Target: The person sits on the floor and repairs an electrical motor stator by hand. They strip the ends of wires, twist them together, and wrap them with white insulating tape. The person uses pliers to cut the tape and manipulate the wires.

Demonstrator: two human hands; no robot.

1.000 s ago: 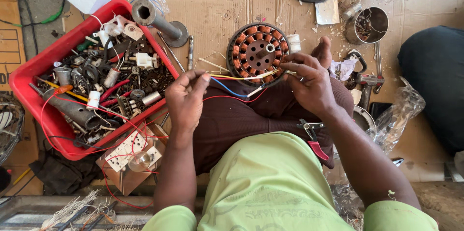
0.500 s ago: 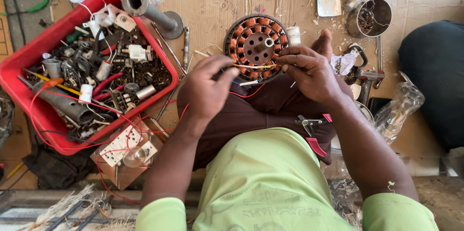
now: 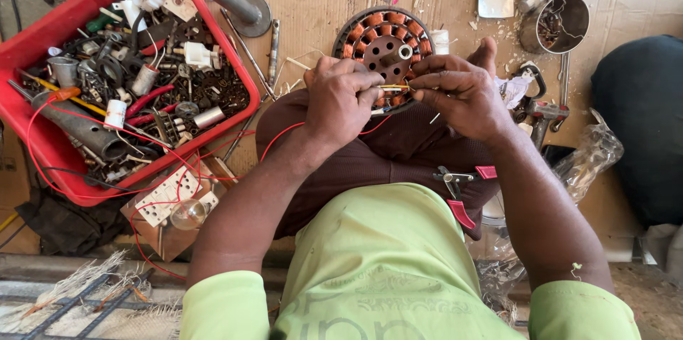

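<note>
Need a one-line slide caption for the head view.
Both hands, left and right, pinch thin wires over a copper-wound stator beside a red parts bin.

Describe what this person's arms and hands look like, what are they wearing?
Both hands, the left hand and the right hand, are bare: no gloves, rings or watch show. The forearms are bare too. Short light-green sleeves of a T-shirt end above the elbows.
</note>
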